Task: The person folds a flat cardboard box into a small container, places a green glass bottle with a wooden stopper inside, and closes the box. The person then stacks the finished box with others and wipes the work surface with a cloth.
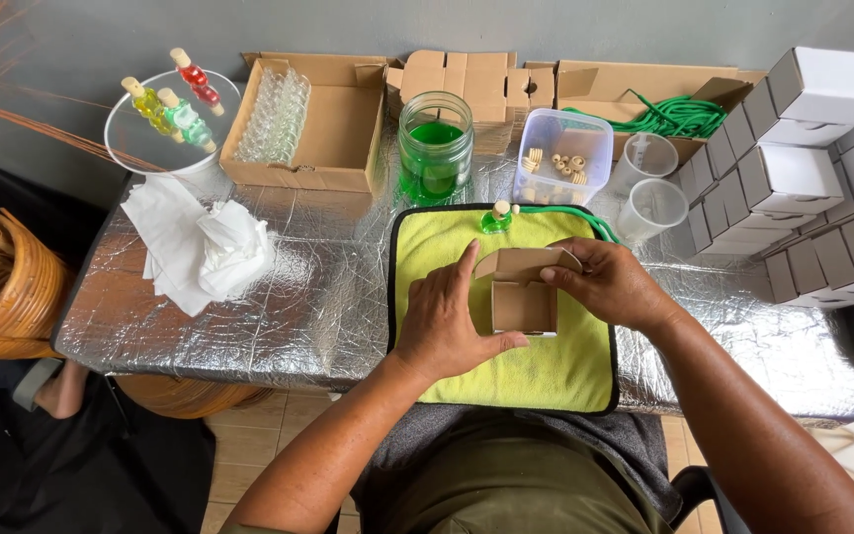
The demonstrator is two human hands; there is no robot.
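Two bare hands are seen on one small brown cardboard box (pixel 523 295), which is held over a yellow-green cloth mat with black edging (pixel 555 371) on the foil-covered surface (pixel 289 307): the left hand (pixel 444 321) is closed as a grip on the box's left side with the thumb under its lower edge, and the right hand (pixel 605 282) is clamped on the raised top flap. Just beyond the mat, a small glass bottle of green liquid with a wooden cap (pixel 496 220), a glass jar of green liquid (pixel 435 148) and a clear plastic tub of wooden caps (pixel 563 156) are noted. White and grey folded boxes (pixel 793 178) are stacked at the right.
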